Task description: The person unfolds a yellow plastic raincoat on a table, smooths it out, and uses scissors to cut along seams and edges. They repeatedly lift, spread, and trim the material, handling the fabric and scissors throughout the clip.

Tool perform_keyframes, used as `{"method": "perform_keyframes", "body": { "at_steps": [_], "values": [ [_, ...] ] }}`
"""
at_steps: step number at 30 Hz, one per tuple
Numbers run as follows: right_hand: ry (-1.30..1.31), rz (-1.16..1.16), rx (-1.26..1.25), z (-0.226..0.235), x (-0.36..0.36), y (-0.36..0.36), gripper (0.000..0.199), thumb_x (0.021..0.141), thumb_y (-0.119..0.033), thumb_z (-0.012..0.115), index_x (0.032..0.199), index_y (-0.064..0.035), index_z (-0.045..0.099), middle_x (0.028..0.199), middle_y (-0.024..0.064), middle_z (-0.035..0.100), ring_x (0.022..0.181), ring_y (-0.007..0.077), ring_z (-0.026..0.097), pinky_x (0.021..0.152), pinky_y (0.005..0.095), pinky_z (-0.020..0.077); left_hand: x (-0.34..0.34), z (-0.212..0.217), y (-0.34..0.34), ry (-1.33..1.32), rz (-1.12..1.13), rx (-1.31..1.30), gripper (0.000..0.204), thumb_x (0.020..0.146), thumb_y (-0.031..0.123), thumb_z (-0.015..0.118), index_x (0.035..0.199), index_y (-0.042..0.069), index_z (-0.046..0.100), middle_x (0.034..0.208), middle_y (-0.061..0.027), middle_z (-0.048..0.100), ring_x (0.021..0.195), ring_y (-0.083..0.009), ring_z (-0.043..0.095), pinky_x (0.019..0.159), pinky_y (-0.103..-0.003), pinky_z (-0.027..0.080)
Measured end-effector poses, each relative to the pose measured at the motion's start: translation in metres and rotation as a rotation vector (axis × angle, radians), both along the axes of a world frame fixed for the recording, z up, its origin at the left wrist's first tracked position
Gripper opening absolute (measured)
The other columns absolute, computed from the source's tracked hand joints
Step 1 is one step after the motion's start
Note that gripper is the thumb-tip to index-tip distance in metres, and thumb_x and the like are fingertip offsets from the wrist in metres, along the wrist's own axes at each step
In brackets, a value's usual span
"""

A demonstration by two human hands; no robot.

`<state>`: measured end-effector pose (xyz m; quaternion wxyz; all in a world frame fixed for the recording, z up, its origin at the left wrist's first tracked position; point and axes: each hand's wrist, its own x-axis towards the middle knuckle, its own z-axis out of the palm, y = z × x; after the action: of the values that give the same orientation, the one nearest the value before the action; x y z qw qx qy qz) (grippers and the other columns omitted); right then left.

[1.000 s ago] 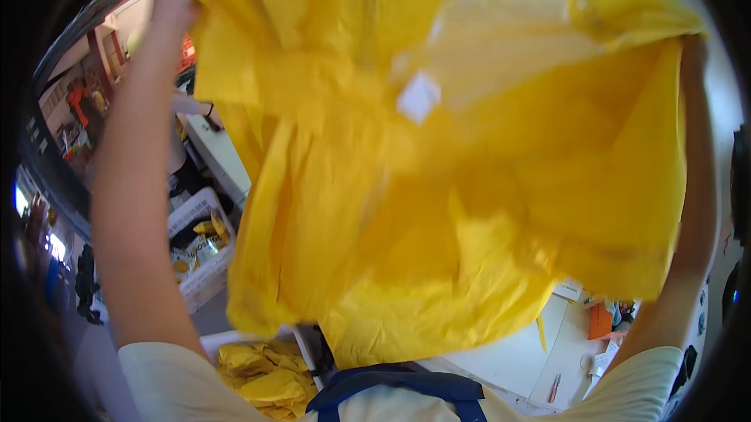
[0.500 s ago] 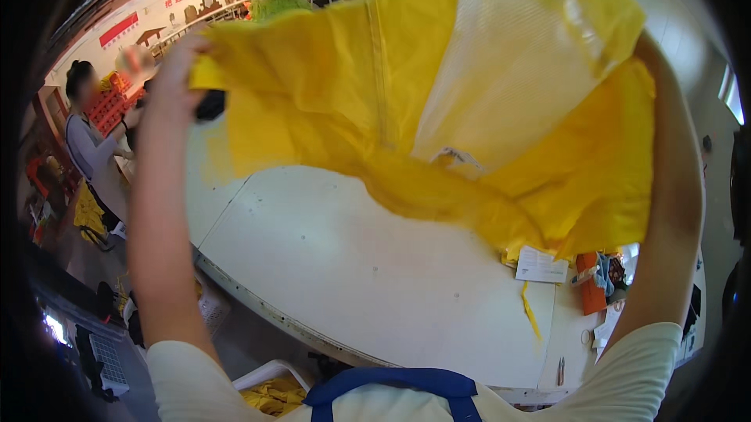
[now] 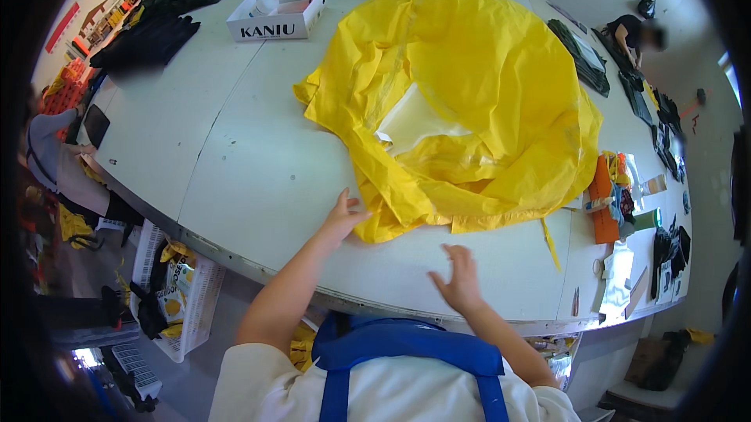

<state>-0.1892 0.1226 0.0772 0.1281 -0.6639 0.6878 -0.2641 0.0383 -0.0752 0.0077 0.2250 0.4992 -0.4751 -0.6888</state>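
Garment moved: yellow garment, stretched between raised hands in the earlier frame, is now down on the table.
Hands moved: both dropped from up high to the near side; neither carries the cloth's weight now.
Meaning: lifting over, cloth on the flat; looks unsmoothed (still puffed and creased, so judged not squared up).
Garment place: middle of the table toward far right, near edge bunched, pale lining showing through a gap.
Left hand: at the near left corner of the cloth, fingers loosely spread, no pinch seen; contact, cannot tell.
Right hand: near side, just off the cloth, thumb and fingers spread, nothing between them.
Strip: yellow, by the near right edge (attached or loose, cannot tell).
Right side: orange box just beside the cloth.
Far left: white box, dark bundle left of it.
Near left: white basket, below table level.
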Motion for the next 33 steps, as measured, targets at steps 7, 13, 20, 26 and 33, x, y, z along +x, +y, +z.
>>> {"method": "perform_keyframes", "body": {
  "at_steps": [7,13,20,26,33],
  "values": [
    [-1.842,-0.603,0.144,-0.055,0.003,-0.083,0.058,0.086,-0.028,0.064,0.132,-0.0069,0.036,0.121,0.0104,0.053,0.103,0.0231,0.057,0.084,0.0377,0.0467,-0.039,0.071,0.023,0.222,-0.171,0.001,0.055,0.086,0.004,0.057,0.136,0.007,0.032,0.117,-0.0083,0.053,0.103,-0.0183,0.053,0.089,-0.033,0.044],
    [-2.069,-0.521,0.108,-0.002,-0.065,-0.091,0.035,0.090,-0.013,0.049,0.123,-0.0023,0.047,0.118,0.0130,0.058,0.107,0.0273,0.058,0.091,0.0400,0.0481,0.003,0.049,0.009,0.365,-0.012,0.291,0.067,0.086,0.017,0.062,0.143,0.008,0.027,0.131,-0.0086,0.045,0.115,-0.0178,0.047,0.095,-0.036,0.040],
    [-1.749,-0.240,0.312,0.052,-0.067,-0.034,0.057,0.085,-0.009,0.048,0.138,-0.0017,0.032,0.137,0.0163,0.043,0.120,0.0292,0.049,0.099,0.0418,0.0423,-0.043,0.051,-0.036,0.710,0.093,0.186,0.096,0.078,0.020,0.070,0.147,0.011,0.004,0.146,-0.0081,0.027,0.135,-0.0227,0.027,0.106,-0.039,0.030],
    [-0.067,-0.244,0.941,-0.007,-0.192,0.037,0.043,0.080,-0.036,0.068,0.105,-0.0006,0.065,0.095,0.0127,0.066,0.095,0.0221,0.060,0.086,0.0343,0.0469,0.009,0.085,0.013,0.512,-0.272,0.193,0.085,0.072,-0.001,0.058,0.146,0.008,0.016,0.142,-0.0100,0.035,0.132,-0.0227,0.033,0.109,-0.034,0.026],
    [-0.610,-1.017,-0.047,0.007,-0.287,-0.096,0.088,0.078,-0.037,0.072,0.137,0.0051,0.023,0.132,0.0162,0.043,0.111,0.0239,0.049,0.090,0.0346,0.0426,0.101,0.030,0.078,-0.428,-0.793,0.353,0.078,0.073,0.003,0.059,0.142,0.010,0.023,0.126,-0.0186,0.050,0.116,-0.0280,0.049,0.098,-0.033,0.037]
  ]
}}
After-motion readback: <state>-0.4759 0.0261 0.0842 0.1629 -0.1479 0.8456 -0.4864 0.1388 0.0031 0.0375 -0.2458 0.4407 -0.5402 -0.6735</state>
